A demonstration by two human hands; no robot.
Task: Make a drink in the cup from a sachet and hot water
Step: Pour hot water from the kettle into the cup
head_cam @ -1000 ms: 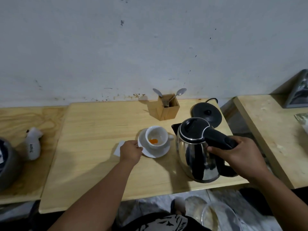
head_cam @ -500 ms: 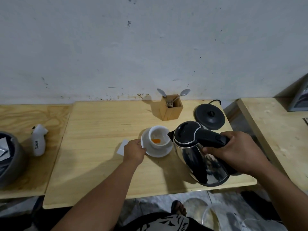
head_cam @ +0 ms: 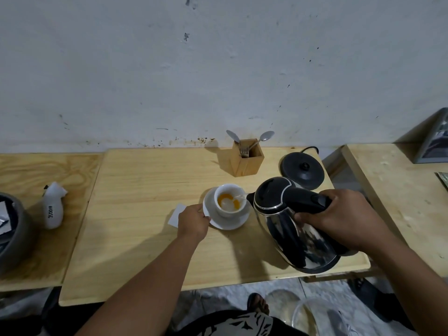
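A white cup [head_cam: 228, 191] stands on a white saucer [head_cam: 229, 221] in the middle of the wooden table [head_cam: 145, 190]. Orange powder and water swirl inside the cup. My right hand [head_cam: 339, 218] grips the black handle of the steel kettle [head_cam: 291, 229], which is tilted left with its spout at the cup's rim and a thin stream of water running in. My left hand [head_cam: 194, 221] pinches the saucer's left edge. A white sachet [head_cam: 175, 214] lies flat just left of that hand, partly hidden by it.
The black kettle base [head_cam: 303, 169] with its cord sits at the back right. A wooden holder [head_cam: 246, 160] with spoons and a fork stands by the wall. On the left table are a white pouch [head_cam: 53, 207] and a grey bowl [head_cam: 14, 234].
My right hand has carried the kettle left to the cup and tipped it, and water now runs into the cup. My left hand has stayed on the saucer's edge.
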